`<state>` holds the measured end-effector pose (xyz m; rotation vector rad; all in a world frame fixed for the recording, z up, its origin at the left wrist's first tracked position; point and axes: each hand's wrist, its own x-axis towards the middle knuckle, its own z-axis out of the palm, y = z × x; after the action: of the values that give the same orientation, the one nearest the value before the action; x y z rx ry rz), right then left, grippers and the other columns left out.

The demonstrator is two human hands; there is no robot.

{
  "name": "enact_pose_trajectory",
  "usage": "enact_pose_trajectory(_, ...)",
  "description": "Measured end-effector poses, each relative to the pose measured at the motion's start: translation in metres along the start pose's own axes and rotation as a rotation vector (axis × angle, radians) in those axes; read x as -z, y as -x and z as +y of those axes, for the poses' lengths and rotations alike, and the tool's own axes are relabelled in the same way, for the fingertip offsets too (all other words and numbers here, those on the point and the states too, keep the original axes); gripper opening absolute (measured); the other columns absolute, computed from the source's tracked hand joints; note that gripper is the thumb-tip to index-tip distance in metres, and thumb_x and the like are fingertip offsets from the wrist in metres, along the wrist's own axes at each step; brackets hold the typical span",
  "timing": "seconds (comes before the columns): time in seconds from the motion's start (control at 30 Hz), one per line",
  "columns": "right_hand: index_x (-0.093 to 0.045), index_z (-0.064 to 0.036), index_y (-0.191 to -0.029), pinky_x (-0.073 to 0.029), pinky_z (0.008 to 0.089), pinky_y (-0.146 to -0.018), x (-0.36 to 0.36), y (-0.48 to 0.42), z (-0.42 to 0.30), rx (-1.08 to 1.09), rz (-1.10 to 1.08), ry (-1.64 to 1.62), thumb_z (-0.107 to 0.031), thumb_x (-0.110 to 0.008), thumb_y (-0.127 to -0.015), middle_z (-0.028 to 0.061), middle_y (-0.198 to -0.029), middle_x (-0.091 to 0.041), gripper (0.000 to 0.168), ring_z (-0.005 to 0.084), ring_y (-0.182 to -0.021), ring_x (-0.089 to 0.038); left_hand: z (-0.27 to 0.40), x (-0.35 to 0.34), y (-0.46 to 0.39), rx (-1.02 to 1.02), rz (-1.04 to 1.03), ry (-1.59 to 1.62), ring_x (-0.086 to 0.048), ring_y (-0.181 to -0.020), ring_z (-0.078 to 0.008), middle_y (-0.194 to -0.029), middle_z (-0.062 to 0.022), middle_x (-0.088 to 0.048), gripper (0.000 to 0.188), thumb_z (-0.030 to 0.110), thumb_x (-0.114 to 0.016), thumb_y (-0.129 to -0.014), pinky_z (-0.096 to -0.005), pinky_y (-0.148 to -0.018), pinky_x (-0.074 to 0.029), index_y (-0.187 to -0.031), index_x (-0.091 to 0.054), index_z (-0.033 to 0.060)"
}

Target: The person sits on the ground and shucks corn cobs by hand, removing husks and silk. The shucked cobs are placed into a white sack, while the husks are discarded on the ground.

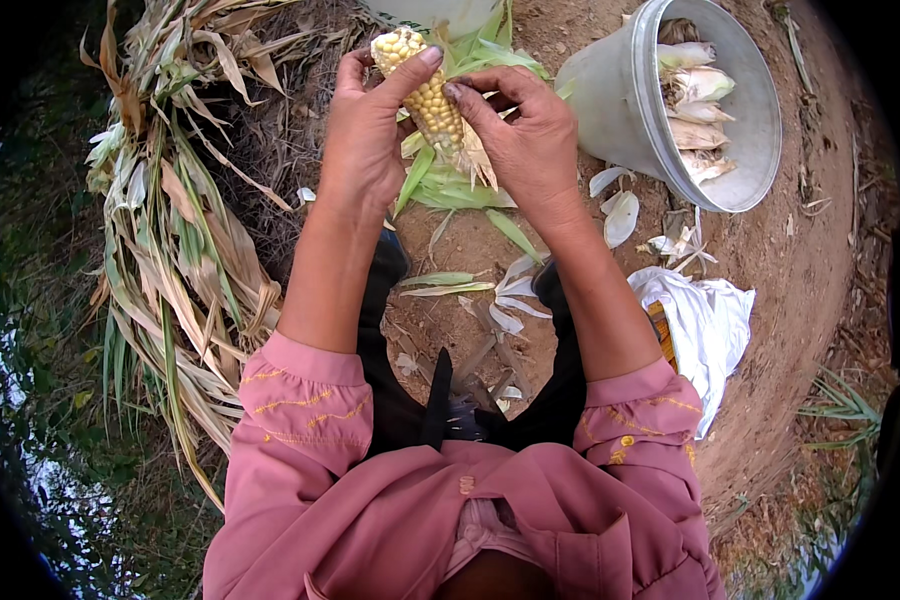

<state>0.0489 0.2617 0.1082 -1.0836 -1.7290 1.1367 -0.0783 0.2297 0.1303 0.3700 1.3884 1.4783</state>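
Note:
An ear of yellow corn (427,101), its kernels bared, is held tilted in front of me. My left hand (371,127) grips it, with the thumb laid across the upper part and fingers behind. My right hand (525,124) touches the ear's right side with thumb and bent fingers; some of those fingers are hidden. Dry husk strands (480,157) hang at the lower end of the ear. Green husk leaves (454,187) lie on the ground just beneath.
A tipped grey plastic bucket (607,82) at right holds several husked ears (701,112). Below it sits a white plastic sack (709,315) with yellow corn showing. Dry corn stalks (195,247) are heaped at left. Another pale container (435,15) stands at top. Loose husks (510,296) lie between my legs.

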Motion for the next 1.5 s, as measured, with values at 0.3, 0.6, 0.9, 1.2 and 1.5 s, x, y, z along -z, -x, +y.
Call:
enact_pose_trajectory(0.3, -0.059, 0.005, -0.096, -0.046, 0.0238, -0.057, 0.022, -0.013, 0.008, -0.319, 0.093, -0.215, -0.017, -0.059, -0.083, 0.0098, -0.086, -0.063, 0.026, 0.0135, -0.064, -0.061, 0.005, 0.006, -0.004, 0.095, -0.058, 0.269, -0.057, -0.083, -0.0145, -0.092, -0.0026, -0.060, 0.019, 0.020, -0.060, -0.082, -0.0312, -0.075, -0.045, -0.095, -0.057, 0.0060)
enact_pose_trajectory(0.6, -0.060, 0.005, -0.091, -0.044, 0.0242, -0.056, 0.011, -0.007, 0.010, -0.369, -0.151, -0.233, -0.015, -0.061, -0.080, 0.0070, -0.073, -0.062, 0.023, 0.0096, -0.060, -0.056, -0.001, 0.014, -0.011, 0.093, -0.085, 0.235, -0.060, -0.088, -0.0231, -0.093, -0.0136, -0.061, 0.024, 0.018, -0.057, -0.084, -0.0374, -0.079, -0.050, -0.102, -0.051, 0.0026)
enact_pose_trajectory(0.9, -0.058, 0.005, -0.098, -0.047, 0.0257, -0.061, 0.015, -0.011, 0.006, -0.376, -0.085, -0.364, -0.018, -0.063, -0.079, 0.0120, -0.082, -0.063, 0.030, 0.0136, -0.068, -0.061, 0.006, 0.012, -0.009, 0.129, -0.083, 0.342, -0.060, -0.085, -0.0224, -0.093, -0.0131, -0.061, 0.023, 0.020, -0.055, -0.085, -0.0348, -0.076, -0.049, -0.101, -0.051, 0.0035)
enact_pose_trajectory(1.2, -0.058, 0.004, -0.091, -0.045, 0.0201, -0.064, 0.013, -0.009, 0.009, -0.323, -0.073, -0.011, -0.017, -0.061, -0.084, 0.0037, -0.080, -0.061, 0.023, 0.0077, -0.071, -0.055, 0.001, 0.012, -0.010, 0.118, -0.147, 0.284, -0.059, -0.081, -0.0176, -0.091, -0.0087, -0.060, 0.023, 0.017, -0.059, -0.083, -0.0335, -0.073, -0.049, -0.101, -0.050, 0.0054)
enact_pose_trajectory(1.5, -0.063, -0.003, -0.085, -0.047, 0.0273, -0.057, 0.013, -0.004, -0.004, -0.004, -0.122, 0.021, -0.016, -0.064, -0.075, 0.0064, -0.073, -0.062, 0.017, 0.0155, -0.062, -0.060, 0.000, 0.018, -0.013, 0.055, -0.026, 0.235, -0.060, -0.088, -0.0235, -0.097, -0.0142, -0.061, 0.027, 0.020, -0.056, -0.085, -0.0354, -0.075, -0.050, -0.105, -0.048, 0.0040)
